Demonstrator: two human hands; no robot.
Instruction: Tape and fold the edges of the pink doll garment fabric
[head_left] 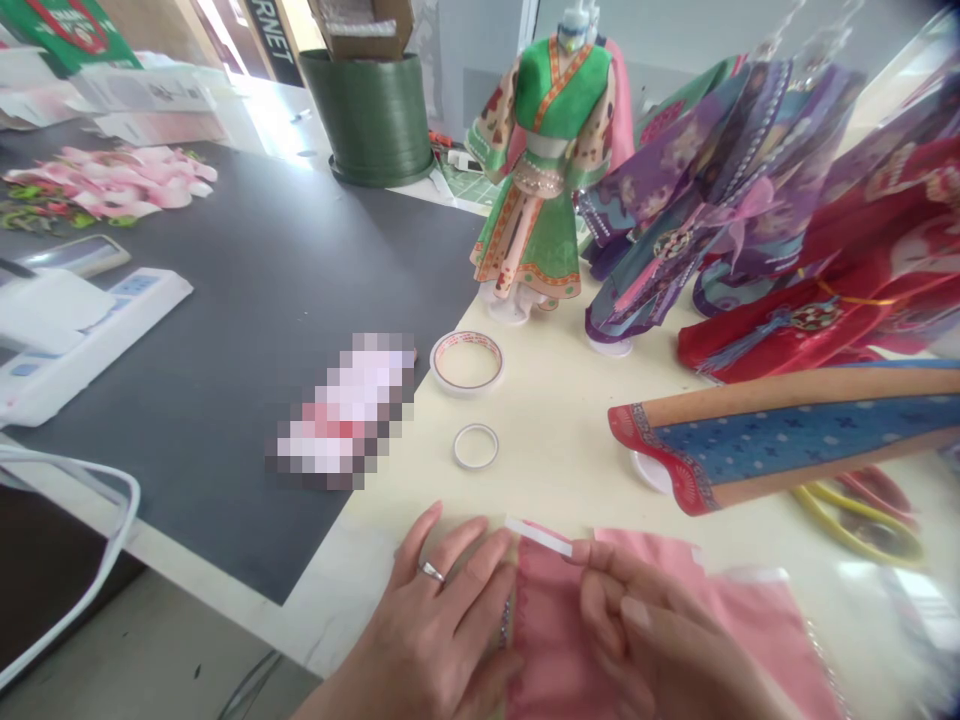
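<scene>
Pink cloth (551,620) lies at the table's near edge, trimmed with small shiny beads on its left side. Along its top edge runs a narrow white strip of tape (540,537). My left hand (450,600), wearing a ring, rests flat over the cloth's left edge with fingers stretched; its fingertips reach the strip's left end. At the strip's right end is the forefinger of my right hand (637,620), whose other fingers are curled in. More pink cloth spreads beneath and beyond that hand. Ahead lie a large tape roll (436,375) and a smaller, thin roll (457,458).
Doll-sized robes stand behind: a green dress (559,110), purple robes (705,165) and a red one (742,320). A blue-and-orange panel (750,435) juts in above yellow-handled scissors (855,525). Leftward are a blurred-out object (349,405), a power strip (142,310) and a green pot (367,120).
</scene>
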